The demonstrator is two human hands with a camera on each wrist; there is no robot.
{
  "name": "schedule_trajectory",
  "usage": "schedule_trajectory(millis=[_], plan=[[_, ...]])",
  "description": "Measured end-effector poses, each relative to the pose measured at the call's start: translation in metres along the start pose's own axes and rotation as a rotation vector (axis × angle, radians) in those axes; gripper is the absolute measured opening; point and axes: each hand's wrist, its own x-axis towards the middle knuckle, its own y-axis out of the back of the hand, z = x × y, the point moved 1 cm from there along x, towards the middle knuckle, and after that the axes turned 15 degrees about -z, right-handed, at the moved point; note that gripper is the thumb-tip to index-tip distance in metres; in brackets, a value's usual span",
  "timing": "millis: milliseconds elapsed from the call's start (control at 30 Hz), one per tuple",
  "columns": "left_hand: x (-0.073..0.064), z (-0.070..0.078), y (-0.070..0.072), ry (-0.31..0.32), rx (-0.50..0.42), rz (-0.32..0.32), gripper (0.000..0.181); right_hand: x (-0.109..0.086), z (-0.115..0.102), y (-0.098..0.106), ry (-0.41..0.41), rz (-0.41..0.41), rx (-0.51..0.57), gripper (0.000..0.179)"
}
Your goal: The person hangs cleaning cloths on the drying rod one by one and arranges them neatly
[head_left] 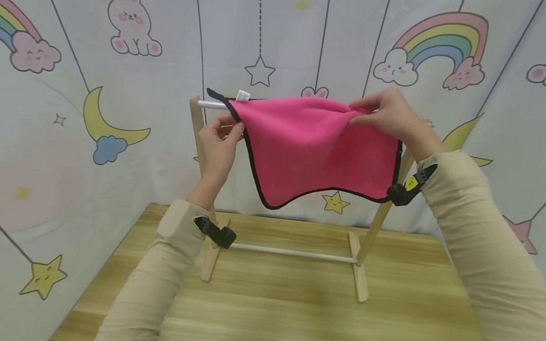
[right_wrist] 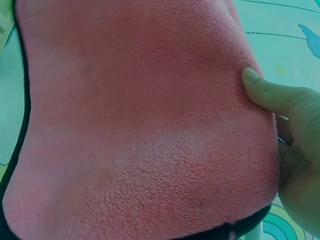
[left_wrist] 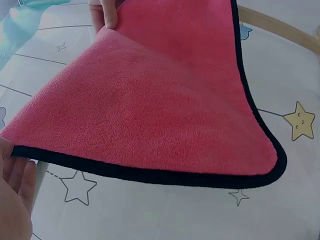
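A pink plush towel [head_left: 304, 151] with black edging hangs over the top rail [head_left: 212, 104] of a small wooden rack. My left hand [head_left: 220, 147] pinches its black-bordered left side just below the rail; the left wrist view shows the fingers behind the border. Along the top fold, toward the right, my right hand [head_left: 394, 116] pinches the cloth between thumb and fingers. In the right wrist view the thumb lies on the front of the towel [right_wrist: 140, 120]. A white label [head_left: 242, 96] sticks up at the upper left. The towel hides most of the rail.
The rack's wooden feet [head_left: 359, 267] and white lower bar [head_left: 290, 252] stand on a wood-grain tabletop [head_left: 261, 310]. Close behind the rack hangs a white backdrop [head_left: 164, 74] printed with rabbits, rainbows and stars. Black camera straps circle both wrists.
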Motion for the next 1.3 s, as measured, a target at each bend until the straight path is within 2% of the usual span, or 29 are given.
schedule_trajectory(millis=[100,233,467,600,700,867,1000,1167,1300], plan=[[0.013,0.011,0.005,-0.006,0.102,-0.015,0.021,0.0,0.0,-0.002,0.021,0.015,-0.033,0.043],[0.032,0.026,0.01,0.003,0.271,-0.002,0.023,0.0,-0.001,-0.003,0.058,0.025,-0.075,0.04],[0.055,0.034,0.013,0.114,0.449,-0.009,0.028,-0.002,-0.003,-0.007,0.077,0.03,-0.138,0.037],[0.061,0.033,0.013,0.172,0.545,-0.024,0.03,-0.001,-0.002,-0.009,0.077,0.031,-0.176,0.037],[0.064,0.031,0.013,0.183,0.602,-0.023,0.03,0.0,0.0,-0.009,0.073,0.025,-0.182,0.039],[0.07,0.029,0.015,0.144,0.652,0.01,0.029,-0.001,0.002,-0.007,0.075,0.023,-0.218,0.042],[0.073,0.027,0.015,0.112,0.655,0.031,0.026,-0.003,0.004,-0.004,0.098,0.046,-0.255,0.034],[0.072,0.025,0.013,0.155,0.698,-0.007,0.026,-0.005,0.006,-0.003,0.121,0.073,-0.277,0.027],[0.07,0.025,0.014,0.166,0.775,-0.05,0.024,-0.006,0.009,-0.002,0.12,0.073,-0.267,0.028]])
